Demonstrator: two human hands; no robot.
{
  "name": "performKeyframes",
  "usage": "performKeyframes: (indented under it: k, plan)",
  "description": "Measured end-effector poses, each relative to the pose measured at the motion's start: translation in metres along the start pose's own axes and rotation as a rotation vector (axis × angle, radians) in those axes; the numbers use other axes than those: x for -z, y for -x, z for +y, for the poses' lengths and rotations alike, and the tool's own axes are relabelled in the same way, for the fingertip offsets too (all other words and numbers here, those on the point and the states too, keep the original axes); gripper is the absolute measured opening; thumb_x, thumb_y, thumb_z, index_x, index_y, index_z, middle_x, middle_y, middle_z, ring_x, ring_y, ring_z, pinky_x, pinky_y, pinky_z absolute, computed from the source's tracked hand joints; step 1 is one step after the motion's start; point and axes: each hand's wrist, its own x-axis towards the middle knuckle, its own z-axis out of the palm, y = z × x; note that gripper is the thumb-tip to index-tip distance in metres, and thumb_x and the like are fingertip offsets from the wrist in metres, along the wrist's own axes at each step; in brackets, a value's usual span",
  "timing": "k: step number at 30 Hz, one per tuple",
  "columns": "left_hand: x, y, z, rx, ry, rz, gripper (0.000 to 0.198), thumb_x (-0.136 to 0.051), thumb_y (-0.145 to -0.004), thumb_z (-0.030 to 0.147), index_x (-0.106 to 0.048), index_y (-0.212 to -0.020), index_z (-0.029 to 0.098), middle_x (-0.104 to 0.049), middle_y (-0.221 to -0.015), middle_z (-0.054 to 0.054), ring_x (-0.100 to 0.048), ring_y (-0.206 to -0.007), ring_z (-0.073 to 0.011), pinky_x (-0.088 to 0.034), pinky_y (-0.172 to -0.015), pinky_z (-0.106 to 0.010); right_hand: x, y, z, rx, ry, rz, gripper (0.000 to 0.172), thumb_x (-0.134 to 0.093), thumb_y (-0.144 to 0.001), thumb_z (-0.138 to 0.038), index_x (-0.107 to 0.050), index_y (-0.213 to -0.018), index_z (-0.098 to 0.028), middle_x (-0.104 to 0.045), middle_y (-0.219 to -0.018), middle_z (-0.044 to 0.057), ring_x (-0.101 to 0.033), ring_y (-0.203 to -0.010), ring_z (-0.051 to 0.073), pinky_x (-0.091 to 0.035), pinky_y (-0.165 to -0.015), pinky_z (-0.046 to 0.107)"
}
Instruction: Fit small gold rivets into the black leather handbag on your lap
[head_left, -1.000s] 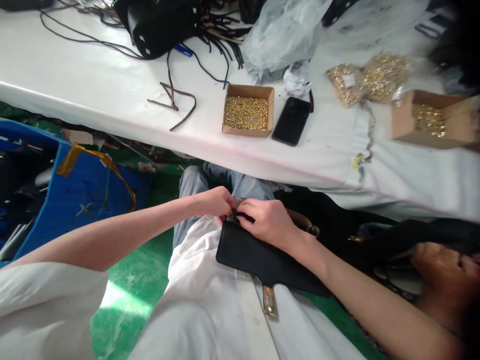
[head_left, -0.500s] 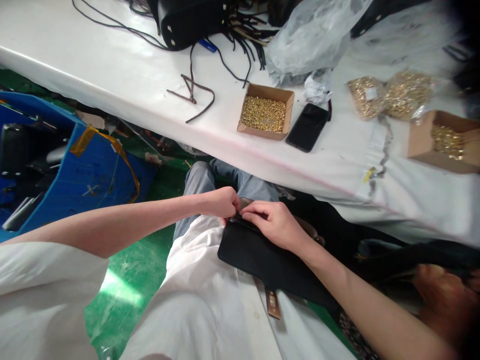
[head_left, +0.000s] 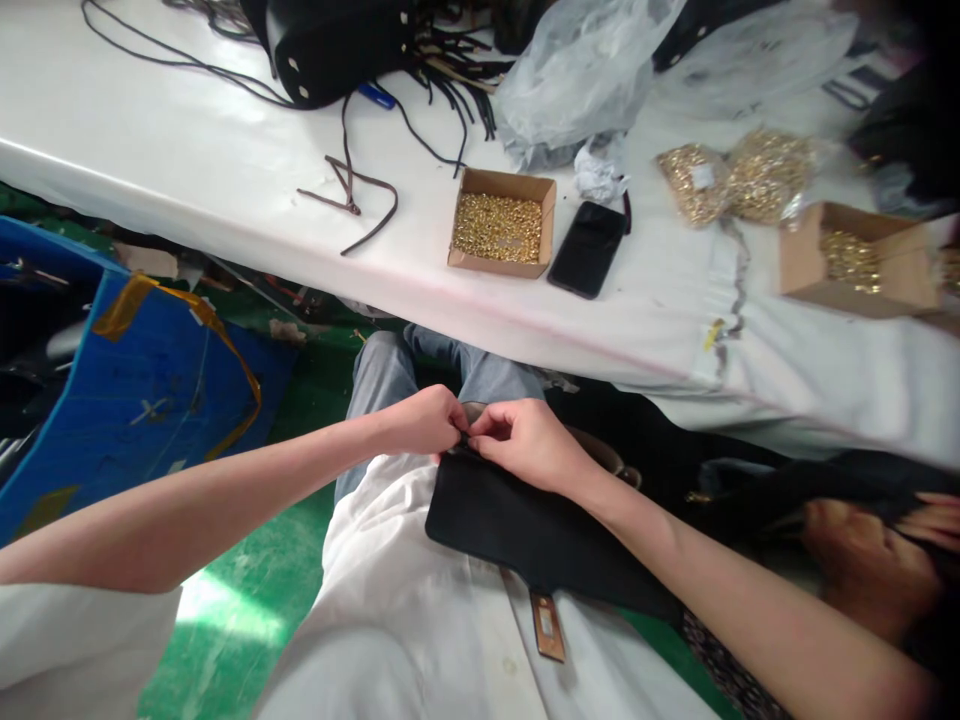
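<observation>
A black leather handbag (head_left: 517,525) lies across my lap, its wide flap folded toward my body. From the flap's edge sticks out a brown tab (head_left: 548,627) with a metal plate. My left hand (head_left: 429,420) is closed in a pinch at the bag's upper left corner. Right beside it, my right hand (head_left: 529,442) has thumb and forefinger pressed together on the same dark edge. Whatever small part sits between the fingertips is too hidden to make out. Part of the bag's tan side shows behind my right hand.
On the white-covered table (head_left: 247,200) are a carton of gold studs (head_left: 499,230), a phone (head_left: 589,248), bagged gold pieces (head_left: 769,175), a second carton (head_left: 855,262), plastic bags and black cords. A blue bin (head_left: 165,370) stands left. Another person's hand (head_left: 862,555) is at right.
The view has shifted, so table items sit further left. My fingers stay pinched at the bag's corner, with the two hands slightly closer together.
</observation>
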Motion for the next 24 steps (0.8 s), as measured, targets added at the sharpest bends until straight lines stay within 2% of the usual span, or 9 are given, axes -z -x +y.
performKeyframes:
  k: [9, 17, 24]
  plan:
    - [-0.001, 0.0, -0.003, 0.002, 0.012, 0.001, 0.023, -0.06, -0.075, 0.015, -0.082, -0.083, 0.016, -0.072, -0.068, -0.002, -0.07, -0.065, -0.019, -0.047, -0.053, -0.023, 0.002, -0.001, -0.001, 0.136, 0.152, 0.018, 0.011, -0.076, -0.088, -0.017, -0.085, -0.09, -0.023, -0.082, -0.082, -0.002, -0.078, -0.076, 0.018, -0.052, -0.071, 0.029]
    - [0.002, 0.0, -0.006, -0.014, 0.073, -0.054, 0.019, -0.062, -0.076, 0.019, -0.08, -0.082, 0.016, -0.069, -0.071, -0.001, -0.066, -0.069, -0.0176, -0.047, -0.059, -0.024, 0.001, -0.005, 0.002, 0.155, 0.159, 0.015, 0.011, -0.075, -0.087, -0.017, -0.084, -0.088, -0.023, -0.081, -0.081, -0.002, -0.076, -0.073, 0.017, -0.048, -0.068, 0.03]
    - [0.008, 0.002, 0.007, 0.005, 0.075, -0.128, 0.022, -0.061, -0.073, 0.021, -0.081, -0.081, 0.015, -0.069, -0.073, -0.001, -0.066, -0.072, -0.0179, -0.051, -0.065, -0.025, 0.001, -0.006, 0.004, 0.14, 0.148, 0.007, 0.009, -0.076, -0.086, -0.016, -0.083, -0.087, -0.023, -0.081, -0.081, -0.002, -0.075, -0.074, 0.016, -0.048, -0.069, 0.028]
